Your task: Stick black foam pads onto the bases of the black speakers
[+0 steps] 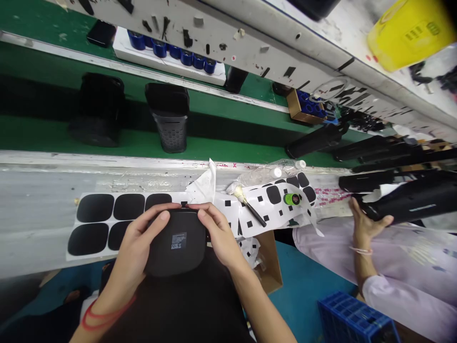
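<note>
We hold a black case [177, 243] in both hands just off the near edge of the worktop [39, 209], over our lap. Our left hand [134, 247] wraps its left side in a closed grip, thumb on the top edge; our right hand [219, 233] clamps the right side, fingertips meeting at a small black tab [183, 204]. Beyond it lies a sheet [96, 221] of black pads, touching the case's far edge. To the right sit a brush [252, 209] and a green cap [292, 198]; a co-worker's hand [364, 224] holds a long black part [410, 200] well apart. Bare worktop lies left.
</note>
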Available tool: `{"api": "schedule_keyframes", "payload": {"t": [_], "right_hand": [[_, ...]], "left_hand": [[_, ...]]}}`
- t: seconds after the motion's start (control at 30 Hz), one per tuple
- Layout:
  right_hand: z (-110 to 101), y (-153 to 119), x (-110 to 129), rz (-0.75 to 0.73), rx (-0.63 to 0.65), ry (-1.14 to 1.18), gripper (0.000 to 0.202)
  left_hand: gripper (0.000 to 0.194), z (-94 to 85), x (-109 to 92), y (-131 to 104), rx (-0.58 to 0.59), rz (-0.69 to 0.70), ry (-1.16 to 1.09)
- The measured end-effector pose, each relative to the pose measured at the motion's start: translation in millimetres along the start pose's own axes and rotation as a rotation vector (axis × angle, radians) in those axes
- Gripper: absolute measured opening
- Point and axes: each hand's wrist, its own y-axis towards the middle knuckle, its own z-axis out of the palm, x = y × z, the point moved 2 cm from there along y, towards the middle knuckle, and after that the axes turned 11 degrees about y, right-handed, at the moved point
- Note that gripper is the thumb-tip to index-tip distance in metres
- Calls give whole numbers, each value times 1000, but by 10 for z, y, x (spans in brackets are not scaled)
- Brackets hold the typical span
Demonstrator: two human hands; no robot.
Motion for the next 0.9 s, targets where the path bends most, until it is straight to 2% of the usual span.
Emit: {"api": "schedule_keyframes", "payload": {"t": [0.03,0.1,0.2,0.37,0.4,0.5,0.53,0.57,0.63,0.7,0.73,0.8,0.9], "right_hand": [[30,14,-4,-14,-59,17,26],[64,29,-18,-40,-84,36,28],[34,21,-31,-39,29,26,29],[-138,-40,-49,-25,226,75,38],[-169,-56,-70,-10,280,89,48],[-229,-100,-149,35,446,123,104],[-230,-107,-172,47,478,125,116],[-221,-107,-188,52,476,130,117],[-170,-87,-195,36,367,153,91],[-92,-56,-178,-1,154,161,47],[-51,-44,-169,-12,44,156,33],[23,-32,-172,45,-79,165,30],[58,-46,-221,218,-68,284,43]], "left_hand": [[47,9,10,4,4,13,13],[49,18,24,10,0,11,18],[50,14,14,15,-34,-12,2],[47,2,-19,10,-56,14,25],[46,0,-18,7,-58,13,33],[46,-3,2,-1,-54,-15,41],[46,-2,11,-3,-51,-25,39],[47,1,18,-4,-51,-29,36],[46,12,27,-5,-53,-23,29],[45,31,26,-8,-44,5,40],[44,40,23,-10,-42,27,58],[43,54,23,-15,-42,74,114],[41,58,68,-18,-37,128,189]]}}
